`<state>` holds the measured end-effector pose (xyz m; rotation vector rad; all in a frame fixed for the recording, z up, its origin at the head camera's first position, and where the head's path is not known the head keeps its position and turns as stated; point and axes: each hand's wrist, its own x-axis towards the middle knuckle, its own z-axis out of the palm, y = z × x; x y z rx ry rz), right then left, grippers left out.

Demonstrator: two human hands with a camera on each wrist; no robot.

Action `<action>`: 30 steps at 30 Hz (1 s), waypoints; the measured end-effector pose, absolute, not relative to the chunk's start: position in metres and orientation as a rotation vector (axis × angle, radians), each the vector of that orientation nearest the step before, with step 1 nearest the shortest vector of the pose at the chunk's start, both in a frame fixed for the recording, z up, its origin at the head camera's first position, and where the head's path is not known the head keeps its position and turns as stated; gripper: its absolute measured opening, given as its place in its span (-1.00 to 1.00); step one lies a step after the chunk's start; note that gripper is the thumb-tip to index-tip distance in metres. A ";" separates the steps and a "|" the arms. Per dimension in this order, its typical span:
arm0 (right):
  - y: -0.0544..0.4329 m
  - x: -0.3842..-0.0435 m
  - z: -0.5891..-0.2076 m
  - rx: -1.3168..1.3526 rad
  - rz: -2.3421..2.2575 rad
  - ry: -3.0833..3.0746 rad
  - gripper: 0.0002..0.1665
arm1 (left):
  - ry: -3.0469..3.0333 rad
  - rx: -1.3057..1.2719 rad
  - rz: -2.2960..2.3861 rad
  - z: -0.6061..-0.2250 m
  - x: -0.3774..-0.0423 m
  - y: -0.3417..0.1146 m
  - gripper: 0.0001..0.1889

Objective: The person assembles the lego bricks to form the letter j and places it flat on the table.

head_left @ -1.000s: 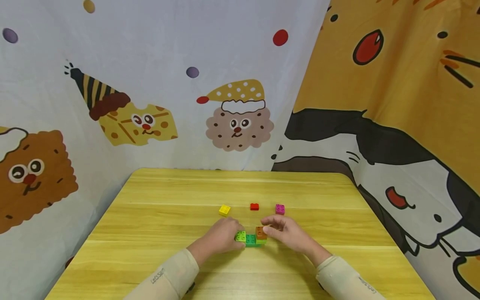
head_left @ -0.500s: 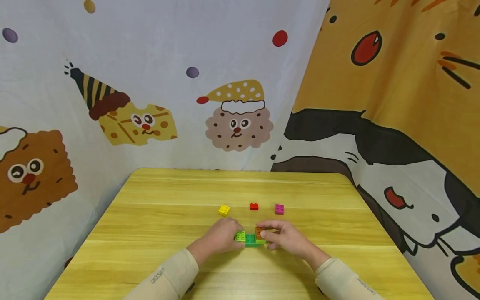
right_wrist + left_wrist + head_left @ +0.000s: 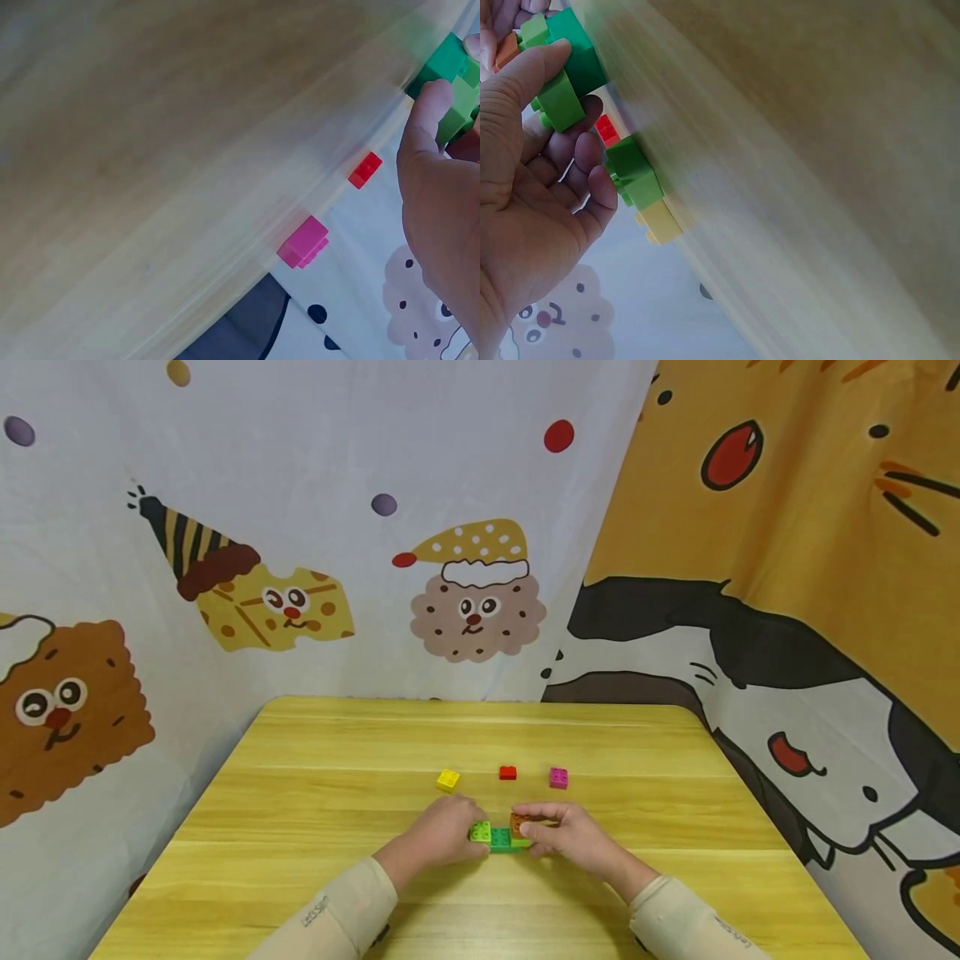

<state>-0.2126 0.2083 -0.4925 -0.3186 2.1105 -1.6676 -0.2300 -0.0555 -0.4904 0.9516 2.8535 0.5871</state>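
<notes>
A long dark green toy brick (image 3: 501, 838) lies in front of the person, with a light green brick (image 3: 481, 832) on its left end. Another light green brick (image 3: 520, 842) sits on the right end, topped by an orange-brown brick (image 3: 517, 823). My left hand (image 3: 442, 835) grips the left end, its thumb across the side of the dark green brick (image 3: 583, 54) in the left wrist view. With thumb and fingers, my right hand (image 3: 576, 837) pinches the orange-brown brick, partly covering it.
Behind the hands on the wooden table (image 3: 360, 743) lie a yellow brick (image 3: 448, 780), a red brick (image 3: 507, 773) and a magenta brick (image 3: 558, 778). A separate green brick (image 3: 635, 174) shows in the left wrist view. A printed curtain (image 3: 315, 460) hangs behind the table.
The right hand's thumb and fingers, loosely spread beside the orange-brown brick a second ago, have closed round it. The left hand and the other bricks stay where they were.
</notes>
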 end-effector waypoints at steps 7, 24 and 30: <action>0.208 -0.214 -0.493 -0.327 -1.652 2.145 -0.36 | 2.847 0.925 0.598 -0.489 -0.229 -0.055 -0.74; 0.205 -0.215 -0.491 -0.306 -1.648 2.169 -0.42 | 2.845 0.928 0.605 -0.490 -0.231 -0.055 -0.77; 0.203 -0.213 -0.491 -0.311 -1.647 2.171 -0.44 | 2.841 0.922 0.605 -0.489 -0.230 -0.055 -0.73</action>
